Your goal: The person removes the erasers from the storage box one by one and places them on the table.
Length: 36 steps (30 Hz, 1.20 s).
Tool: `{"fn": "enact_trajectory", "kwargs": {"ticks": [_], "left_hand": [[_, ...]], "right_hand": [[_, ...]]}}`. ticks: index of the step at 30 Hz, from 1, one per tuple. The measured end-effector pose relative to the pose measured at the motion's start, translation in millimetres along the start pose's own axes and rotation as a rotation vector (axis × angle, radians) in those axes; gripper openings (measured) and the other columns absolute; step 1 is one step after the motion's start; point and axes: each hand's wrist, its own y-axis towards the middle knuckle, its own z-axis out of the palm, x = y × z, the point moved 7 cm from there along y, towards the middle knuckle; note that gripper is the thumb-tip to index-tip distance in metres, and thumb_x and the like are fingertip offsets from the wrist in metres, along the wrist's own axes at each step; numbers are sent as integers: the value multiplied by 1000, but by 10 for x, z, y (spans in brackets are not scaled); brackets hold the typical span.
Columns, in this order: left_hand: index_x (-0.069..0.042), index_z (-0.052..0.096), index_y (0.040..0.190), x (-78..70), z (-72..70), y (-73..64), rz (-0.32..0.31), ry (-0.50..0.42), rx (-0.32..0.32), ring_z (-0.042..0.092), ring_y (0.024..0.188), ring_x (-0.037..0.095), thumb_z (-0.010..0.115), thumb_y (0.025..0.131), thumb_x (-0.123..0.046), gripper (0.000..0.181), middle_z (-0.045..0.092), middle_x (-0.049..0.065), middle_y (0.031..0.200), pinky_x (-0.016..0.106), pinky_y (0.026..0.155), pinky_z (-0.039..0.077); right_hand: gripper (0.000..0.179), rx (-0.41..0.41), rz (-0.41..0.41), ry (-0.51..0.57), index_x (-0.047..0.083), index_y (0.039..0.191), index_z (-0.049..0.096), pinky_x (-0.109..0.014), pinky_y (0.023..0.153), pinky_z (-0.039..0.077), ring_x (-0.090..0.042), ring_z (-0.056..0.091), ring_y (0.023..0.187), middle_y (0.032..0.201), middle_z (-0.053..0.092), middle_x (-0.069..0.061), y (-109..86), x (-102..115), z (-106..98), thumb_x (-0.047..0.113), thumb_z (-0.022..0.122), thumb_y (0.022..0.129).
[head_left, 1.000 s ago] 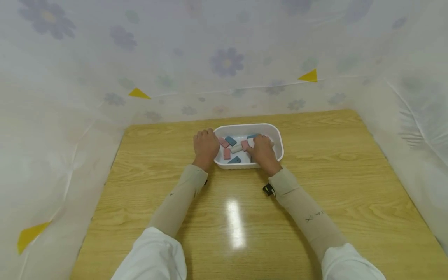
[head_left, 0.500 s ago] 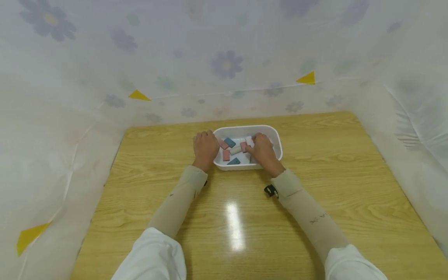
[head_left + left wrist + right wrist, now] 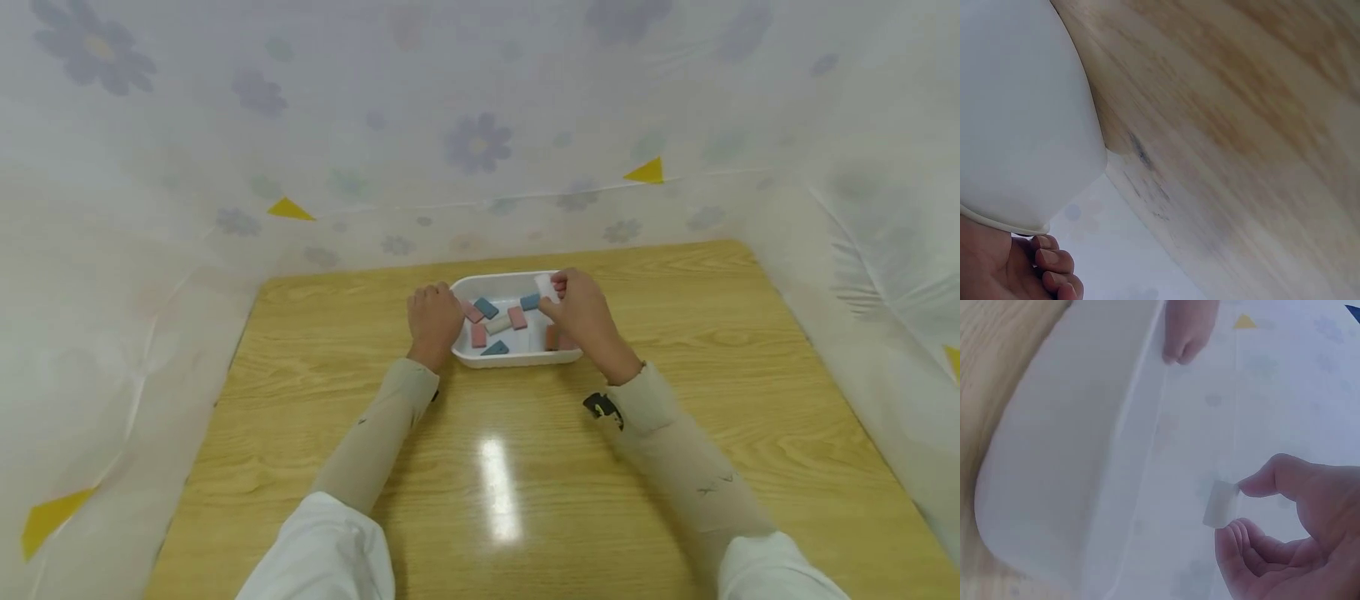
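Note:
A white oval-ended plastic tub (image 3: 517, 361) stands on the table. At its left end my left hand (image 3: 435, 322) grips the rim; in the left wrist view the curled fingers (image 3: 1057, 259) lie under the rim of the tub (image 3: 1029, 112). Over the tub's right end, my right hand (image 3: 588, 315) pinches a small white rectangular block (image 3: 1220, 505) between thumb and fingers. Inside the tub lie a pink block (image 3: 517, 317), a blue block (image 3: 486, 307), a pale block (image 3: 498, 325), a slanted blue block (image 3: 496, 348) and several others.
The wood-grain table (image 3: 360, 333) runs all round the tub. Flower-printed white sheeting (image 3: 480, 142) hangs behind it and at both sides, with yellow triangular patches (image 3: 291, 209) stuck on.
My right hand has lifted from inside the tub and moved right and slightly back, with the white block in its pinch. The left hand keeps its place on the rim.

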Motion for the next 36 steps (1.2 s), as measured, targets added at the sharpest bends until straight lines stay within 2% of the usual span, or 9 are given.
{"fn": "enact_trajectory", "kwargs": {"ticks": [6,12,22,28,32,36], "left_hand": [[0,53,106,16,21,6,-4,9,-5,46,85,27,32,99,-28,35,55,12,93,38,78,38],[-1,54,105,30,-1,7,-12,-1,-25,48,87,28,33,99,-28,35,56,13,94,39,79,38],[-1,54,102,13,-8,-1,-24,-25,-36,48,86,29,32,99,-27,35,57,14,93,39,77,37],[0,55,98,8,-48,-6,-22,-44,-57,49,83,28,32,99,-27,35,56,13,89,39,75,38],[0,55,99,15,-63,-16,-31,-64,-71,50,83,29,34,98,-26,34,57,14,89,39,75,39],[0,55,100,4,-63,-31,-25,-43,-76,51,83,29,33,99,-26,34,57,14,89,39,75,39]], "right_hand": [[39,-19,34,24,-5,116,53,-41,81,44,-27,53,93,104,56,-16,-48,-133,-300,15,62,83],[39,-33,60,-4,-5,117,52,-43,82,44,-30,54,95,106,56,-18,-60,-390,-593,16,59,85],[39,-21,88,-106,-10,116,51,-48,79,45,-36,54,96,106,55,-26,-194,-1083,-1004,15,59,87],[44,1,124,-152,-11,118,49,-50,79,44,-39,52,98,108,53,-29,-245,-1511,-1197,22,57,90],[44,35,134,-185,-13,116,50,-52,80,43,-41,52,98,108,53,-31,-232,-1773,-1252,22,56,91],[40,76,145,-221,-15,110,53,-51,78,43,-42,54,94,105,55,-32,-221,-2021,-1236,18,58,89]]}}
